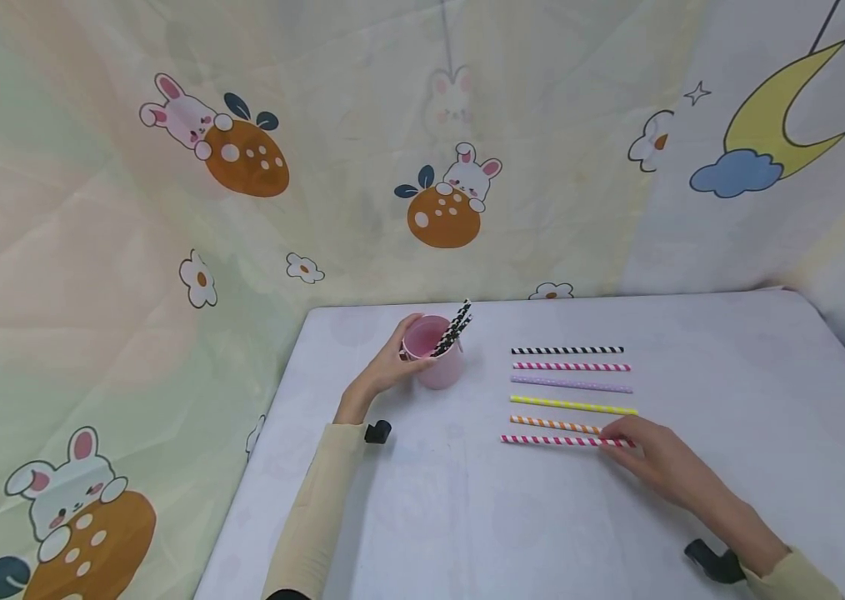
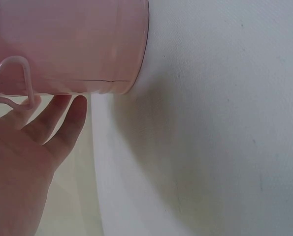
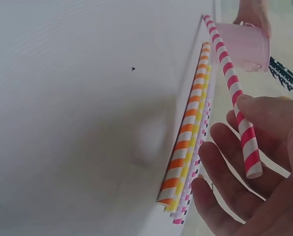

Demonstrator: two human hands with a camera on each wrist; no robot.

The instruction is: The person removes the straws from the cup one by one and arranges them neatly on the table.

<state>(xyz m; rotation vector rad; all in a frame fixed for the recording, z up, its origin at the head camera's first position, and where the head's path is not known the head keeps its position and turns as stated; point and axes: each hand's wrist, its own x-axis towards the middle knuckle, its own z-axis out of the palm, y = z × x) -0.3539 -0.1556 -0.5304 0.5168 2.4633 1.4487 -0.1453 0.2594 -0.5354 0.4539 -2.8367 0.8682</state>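
Note:
My left hand (image 1: 387, 367) grips the rim and side of a small pink bucket (image 1: 441, 375), which stands on the table with black-and-white patterned paper straws (image 1: 455, 329) leaning out of it. In the left wrist view, fingers curve round beside the bucket's wire lug (image 2: 21, 63). At the front of a row of straws, my right hand (image 1: 662, 462) pinches a red-and-white striped straw (image 3: 231, 81) near one end between thumb and forefinger. Close beside it lies an orange-striped straw (image 3: 187, 128), partly hidden by that hand in the head view.
Behind lie a yellow straw (image 1: 572, 405), a purple straw (image 1: 571, 384), a pink-striped straw (image 1: 571, 367) and a black-striped straw (image 1: 567, 350), roughly parallel on the white table (image 1: 467, 517). A printed cloth with rabbits (image 1: 347, 208) hangs along the table's back edge.

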